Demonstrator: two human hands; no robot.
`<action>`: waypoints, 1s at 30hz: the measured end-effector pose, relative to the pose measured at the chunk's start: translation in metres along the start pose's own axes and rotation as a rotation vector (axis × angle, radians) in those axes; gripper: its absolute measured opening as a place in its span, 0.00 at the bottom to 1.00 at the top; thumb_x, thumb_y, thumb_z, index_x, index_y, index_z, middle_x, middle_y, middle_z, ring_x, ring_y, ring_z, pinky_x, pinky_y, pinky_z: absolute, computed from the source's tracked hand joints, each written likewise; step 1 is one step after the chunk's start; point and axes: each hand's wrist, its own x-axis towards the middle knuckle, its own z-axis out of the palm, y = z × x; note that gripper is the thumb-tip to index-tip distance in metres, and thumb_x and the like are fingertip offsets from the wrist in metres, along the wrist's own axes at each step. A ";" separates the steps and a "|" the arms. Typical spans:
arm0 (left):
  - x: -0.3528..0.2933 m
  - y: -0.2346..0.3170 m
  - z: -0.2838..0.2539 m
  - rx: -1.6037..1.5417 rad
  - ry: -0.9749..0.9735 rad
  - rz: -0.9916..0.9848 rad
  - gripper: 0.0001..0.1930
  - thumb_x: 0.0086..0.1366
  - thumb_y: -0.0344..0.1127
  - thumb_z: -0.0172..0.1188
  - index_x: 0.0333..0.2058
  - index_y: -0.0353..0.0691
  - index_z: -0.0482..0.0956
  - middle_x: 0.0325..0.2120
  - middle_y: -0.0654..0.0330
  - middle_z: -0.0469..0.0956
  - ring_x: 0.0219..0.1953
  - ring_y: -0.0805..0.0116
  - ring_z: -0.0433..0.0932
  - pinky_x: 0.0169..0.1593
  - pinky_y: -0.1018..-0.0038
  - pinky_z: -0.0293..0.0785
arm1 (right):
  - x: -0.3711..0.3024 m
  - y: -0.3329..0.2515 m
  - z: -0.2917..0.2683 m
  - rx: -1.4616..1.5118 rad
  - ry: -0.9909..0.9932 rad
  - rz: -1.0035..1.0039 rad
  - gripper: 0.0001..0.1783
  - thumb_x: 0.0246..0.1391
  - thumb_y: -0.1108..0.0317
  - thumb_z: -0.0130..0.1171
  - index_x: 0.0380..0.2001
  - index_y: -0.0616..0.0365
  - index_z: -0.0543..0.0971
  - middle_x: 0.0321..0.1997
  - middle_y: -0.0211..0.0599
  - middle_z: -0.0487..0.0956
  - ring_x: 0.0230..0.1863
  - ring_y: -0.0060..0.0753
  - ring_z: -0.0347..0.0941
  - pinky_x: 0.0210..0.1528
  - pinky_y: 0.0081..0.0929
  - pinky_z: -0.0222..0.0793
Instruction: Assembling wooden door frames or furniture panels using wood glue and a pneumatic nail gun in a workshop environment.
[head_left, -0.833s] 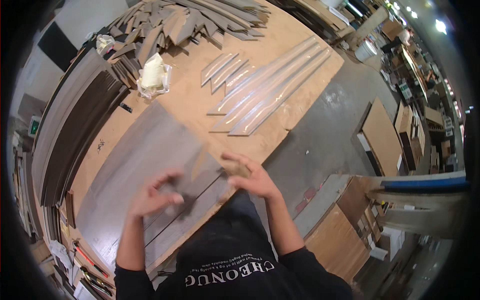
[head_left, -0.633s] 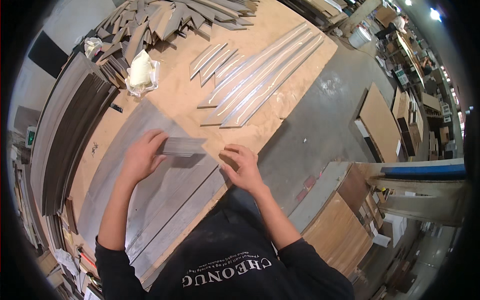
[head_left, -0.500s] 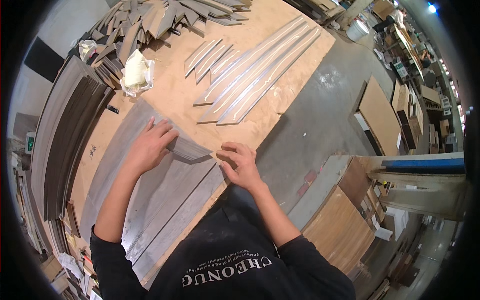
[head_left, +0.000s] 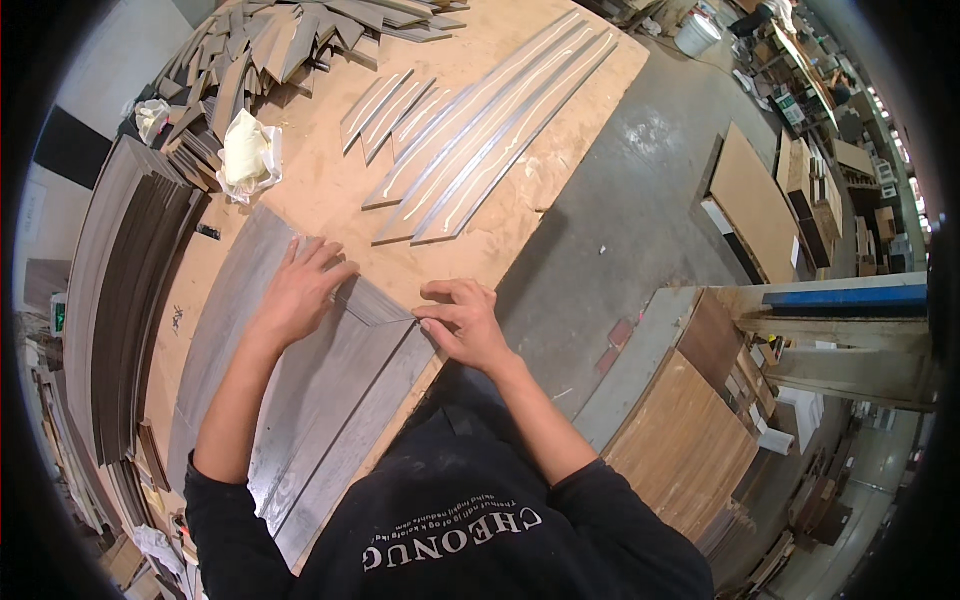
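Several long grey wood-grain planks (head_left: pixel 310 385) lie side by side on the work table in front of me. Across their far end rests a short grey plank strip (head_left: pixel 378 304) with angled ends, its near edge along the planks' ends. My left hand (head_left: pixel 297 290) lies over the left part, fingers spread, fingertips at the strip's left end; its thumb is hard to see. At the table's edge, my right hand (head_left: pixel 462 322) pinches the strip's right corner between thumb and index finger, the other fingers bent.
Farther along the table (head_left: pixel 480 270) lie long grey strips (head_left: pixel 500 130) and short pieces (head_left: pixel 385 115) with pale glue lines. A glue bag (head_left: pixel 250 155) sits left of them. Offcuts (head_left: pixel 290 45) are heaped at the back; curved stacked planks (head_left: pixel 130 310) stand at the left.
The short strip, tilted up over a shadow before, now lies flatter against the planks' ends. My right hand has shifted slightly left and closed on its corner. The whole view has turned slightly.
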 end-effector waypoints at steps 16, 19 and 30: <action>-0.093 0.089 0.102 -0.241 0.341 -0.402 0.35 0.52 0.44 0.66 0.59 0.42 0.66 0.63 0.51 0.57 0.65 0.47 0.53 0.66 0.48 0.46 | 0.008 -0.012 0.021 -0.117 0.057 0.198 0.06 0.41 0.58 0.66 0.24 0.43 0.85 0.41 0.21 0.79 0.50 0.35 0.67 0.56 0.39 0.50; -0.092 0.090 0.101 -0.255 0.352 -0.415 0.35 0.53 0.43 0.65 0.59 0.43 0.66 0.63 0.53 0.57 0.66 0.48 0.53 0.66 0.49 0.45 | 0.010 -0.015 0.022 -0.141 0.045 0.235 0.06 0.40 0.58 0.66 0.23 0.44 0.85 0.40 0.21 0.79 0.50 0.35 0.67 0.56 0.40 0.50; -0.073 0.058 0.091 -0.449 0.584 -0.279 0.27 0.53 0.39 0.65 0.52 0.40 0.73 0.53 0.49 0.69 0.57 0.47 0.65 0.60 0.53 0.57 | 0.026 -0.011 0.008 -0.064 0.065 0.172 0.10 0.46 0.58 0.63 0.30 0.49 0.82 0.35 0.29 0.81 0.40 0.36 0.73 0.45 0.36 0.62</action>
